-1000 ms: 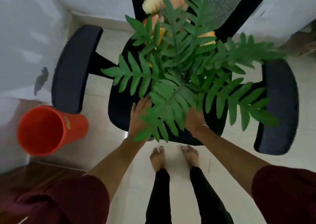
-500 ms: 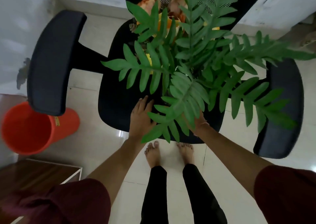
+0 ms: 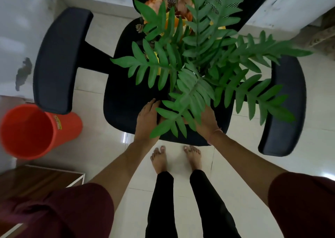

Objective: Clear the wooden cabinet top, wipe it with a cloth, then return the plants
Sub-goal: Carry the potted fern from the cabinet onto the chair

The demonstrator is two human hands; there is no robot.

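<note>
Green fern-like potted plant [image 3: 190, 78] is at the front edge of the black office chair seat [image 3: 126, 99], left hand [image 3: 147, 118] flat-fingered against its hidden base, right hand [image 3: 206, 121] buried under fronds so can't tell its grip; looks top-heavy, could tip off when released.

Fern fronds [image 3: 192, 85] overhang seat [image 3: 130, 99]; armrests [image 3: 58, 61] flank; front edge seemingly open.

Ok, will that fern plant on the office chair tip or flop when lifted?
The fern plant looks top-heavy: fronds spread far wider than the base hidden between left hand and right hand, so it may tip. Long fronds will likely sway and bend. Weight unclear; the pot is hidden.
</note>
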